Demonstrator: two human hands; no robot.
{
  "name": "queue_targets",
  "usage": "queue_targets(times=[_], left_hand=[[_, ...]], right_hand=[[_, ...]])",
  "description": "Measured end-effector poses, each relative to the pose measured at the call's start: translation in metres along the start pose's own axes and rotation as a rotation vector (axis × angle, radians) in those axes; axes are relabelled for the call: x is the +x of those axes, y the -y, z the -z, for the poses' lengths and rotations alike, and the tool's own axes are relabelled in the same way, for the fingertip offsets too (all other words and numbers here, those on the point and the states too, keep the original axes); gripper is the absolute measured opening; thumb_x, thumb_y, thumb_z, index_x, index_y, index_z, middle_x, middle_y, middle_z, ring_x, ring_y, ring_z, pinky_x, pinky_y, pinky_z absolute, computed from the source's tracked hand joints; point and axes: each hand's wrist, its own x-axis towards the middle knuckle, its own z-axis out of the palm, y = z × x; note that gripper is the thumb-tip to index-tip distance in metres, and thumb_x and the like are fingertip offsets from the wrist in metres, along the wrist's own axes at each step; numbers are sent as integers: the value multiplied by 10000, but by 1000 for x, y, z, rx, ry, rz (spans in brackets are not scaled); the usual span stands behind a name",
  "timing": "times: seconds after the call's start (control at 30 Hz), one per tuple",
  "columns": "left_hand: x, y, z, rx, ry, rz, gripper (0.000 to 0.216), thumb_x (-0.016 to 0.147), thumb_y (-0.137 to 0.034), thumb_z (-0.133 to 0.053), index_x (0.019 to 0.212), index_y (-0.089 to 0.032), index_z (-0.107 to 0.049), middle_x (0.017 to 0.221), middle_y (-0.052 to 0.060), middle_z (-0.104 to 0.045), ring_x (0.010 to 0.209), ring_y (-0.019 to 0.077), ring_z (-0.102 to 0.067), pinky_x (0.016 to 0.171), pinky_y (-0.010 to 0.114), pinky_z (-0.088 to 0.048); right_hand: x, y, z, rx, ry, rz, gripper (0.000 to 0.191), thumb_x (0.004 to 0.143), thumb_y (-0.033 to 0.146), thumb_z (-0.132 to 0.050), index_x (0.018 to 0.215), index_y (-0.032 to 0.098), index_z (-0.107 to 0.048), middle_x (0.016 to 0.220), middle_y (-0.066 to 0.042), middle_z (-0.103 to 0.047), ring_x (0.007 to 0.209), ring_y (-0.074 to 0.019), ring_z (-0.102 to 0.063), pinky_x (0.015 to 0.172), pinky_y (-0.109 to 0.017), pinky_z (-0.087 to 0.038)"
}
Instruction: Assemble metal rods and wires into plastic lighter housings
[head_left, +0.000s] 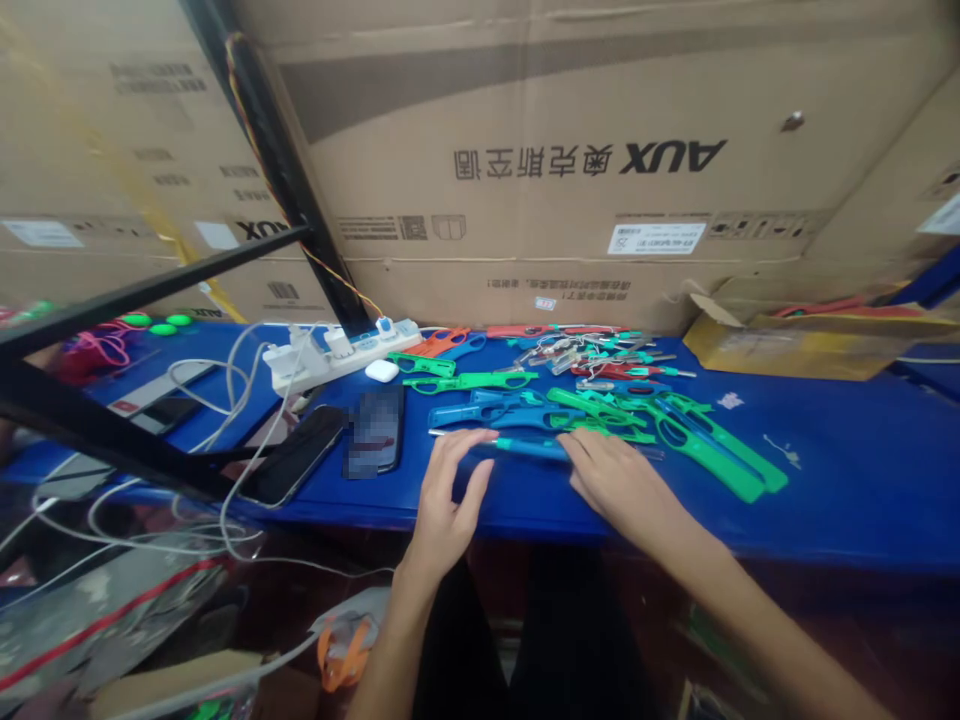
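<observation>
My left hand (448, 492) rests on the blue table (862, 480) near its front edge, fingers stretched out and touching the left end of a blue plastic scissor piece (525, 447). My right hand (616, 478) lies flat over the right end of the same piece, fingers spread. Just beyond lies a heap of green scissor handles (675, 430), blue ones (480, 408), orange and red ones (442, 342), and small metal parts (559, 355).
Two phones (373, 432) (296, 455) lie left of my hands, with a white power strip (337, 355), an earbud case (382, 370) and loose cables (217, 400). Large cardboard boxes (585, 160) wall the back. A black metal frame (112, 430) crosses the left. An open box (810, 340) sits at right.
</observation>
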Motion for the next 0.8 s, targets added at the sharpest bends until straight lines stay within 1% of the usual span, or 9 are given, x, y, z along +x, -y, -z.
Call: queue_targets(times=[0.07, 0.17, 0.2, 0.27, 0.33, 0.4, 0.5, 0.63, 0.8], left_hand=[[0, 1, 0, 2, -8, 63, 285, 1040, -219, -549, 1312, -297, -590, 1268, 49, -673, 1192, 198, -588, 1050, 373, -466], [3, 2, -1, 1, -30, 123, 296, 1045, -270, -545, 1340, -291, -566, 1309, 64, -647, 1217, 208, -582, 1049, 383, -466], [4, 3, -2, -5, -18, 137, 320, 1047, -283, -542, 1367, -290, -541, 1325, 68, -638, 1236, 210, -576, 1060, 388, -461], [5, 4, -3, -14, 42, 168, 375, 1049, -308, -537, 1420, -288, -487, 1350, 74, -625, 1271, 213, -566, 1084, 399, -452], [6, 5, -3, 8, 124, 193, 411, 1048, -334, -536, 1448, -289, -453, 1358, 76, -618, 1288, 219, -562, 1097, 413, -453], [7, 6, -4, 65, 202, 190, 427, 1047, -356, -534, 1458, -292, -438, 1359, 77, -613, 1296, 228, -556, 1107, 434, -453], [6, 7, -6, 154, 278, 149, 430, 1054, -361, -520, 1466, -288, -421, 1349, 73, -609, 1303, 228, -541, 1136, 455, -430], [7, 11, -8, 185, 299, 139, 429, 1056, -350, -513, 1463, -266, -407, 1334, 72, -603, 1298, 221, -531, 1145, 450, -424], [8, 15, -10, 187, 305, 147, 430, 1052, -331, -512, 1460, -250, -403, 1314, 74, -606, 1288, 220, -531, 1155, 458, -413]], right_hand=[[-3, 1, -2, 129, -39, -136, 305, 949, 121, -476, 1210, 155, -629, 1120, -116, -725, 933, -233, -697, 795, -328, -494], [0, 7, -2, 281, -98, -396, 235, 1021, 307, -478, 1128, 188, -650, 997, -73, -752, 795, -213, -709, 638, -291, -445], [2, 10, 0, 310, -107, -488, 268, 1029, 397, -489, 1069, 200, -667, 938, -63, -757, 764, -217, -708, 611, -287, -418], [9, 15, 5, 354, -99, -661, 388, 1005, 553, -512, 919, 219, -689, 818, -58, -752, 745, -230, -708, 607, -283, -379], [16, 18, 10, 406, -55, -800, 463, 958, 644, -543, 806, 233, -692, 754, -64, -744, 762, -244, -710, 630, -284, -361], [21, 19, 14, 436, -6, -867, 507, 920, 701, -553, 764, 241, -699, 752, -78, -747, 783, -259, -709, 641, -290, -351], [24, 19, 16, 477, 28, -908, 539, 899, 743, -537, 757, 257, -724, 767, -81, -756, 811, -270, -710, 650, -295, -349], [25, 17, 15, 512, 14, -941, 465, 935, 646, -534, 815, 266, -775, 796, -75, -771, 819, -253, -715, 640, -290, -353], [26, 15, 14, 527, 29, -966, 432, 943, 564, -533, 815, 245, -795, 788, -85, -771, 807, -243, -712, 631, -286, -363]])
